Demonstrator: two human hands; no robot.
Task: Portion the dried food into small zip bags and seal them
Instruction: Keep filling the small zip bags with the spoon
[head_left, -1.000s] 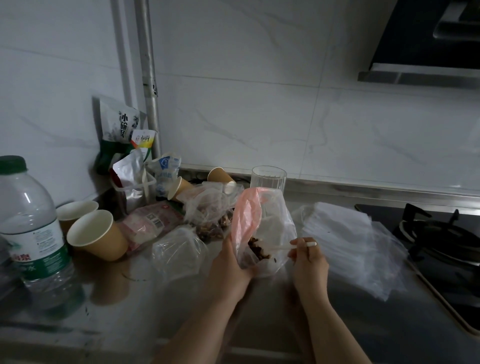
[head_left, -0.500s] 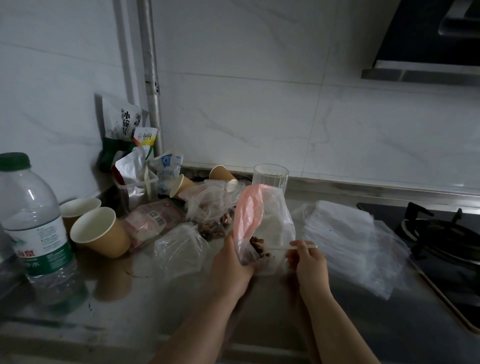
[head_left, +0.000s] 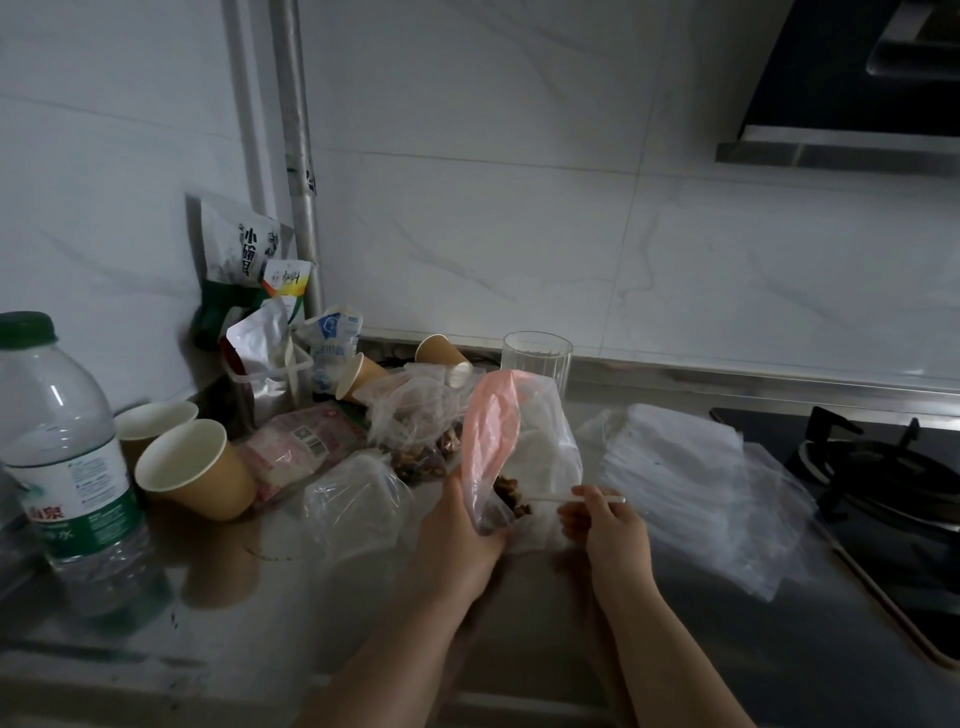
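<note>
Pink and clear plastic bunch together in the bag (head_left: 511, 447) I hold upright near the middle of the steel desk (head_left: 322, 618). My left hand (head_left: 457, 535) grips its lower part from the left side, fingers wrapped round the plastic. My right hand (head_left: 610, 530) pinches a thin white stick (head_left: 576, 500), perhaps a small spoon handle, whose far end reaches sideways into the bag toward the dark brown dried food (head_left: 511, 496) lying at the bottom. I cannot tell whether the stick's tip carries any food.

To my right, touching nothing I hold, lies a flat pile of empty zip bags (head_left: 691, 483), just beside the gas stove (head_left: 883, 467). Behind the held bag sits another clear bag of brown pieces (head_left: 421, 441), with a drinking glass (head_left: 537, 358) behind it. Paper cups (head_left: 195, 470) and a water bottle (head_left: 67, 457) stand at the left.

I judge this to be the scooping step: food is being drawn out of the source bag. Next I would need to lift the stick out level, bring one empty zip bag close, and open its mouth, which needs a free hand.
</note>
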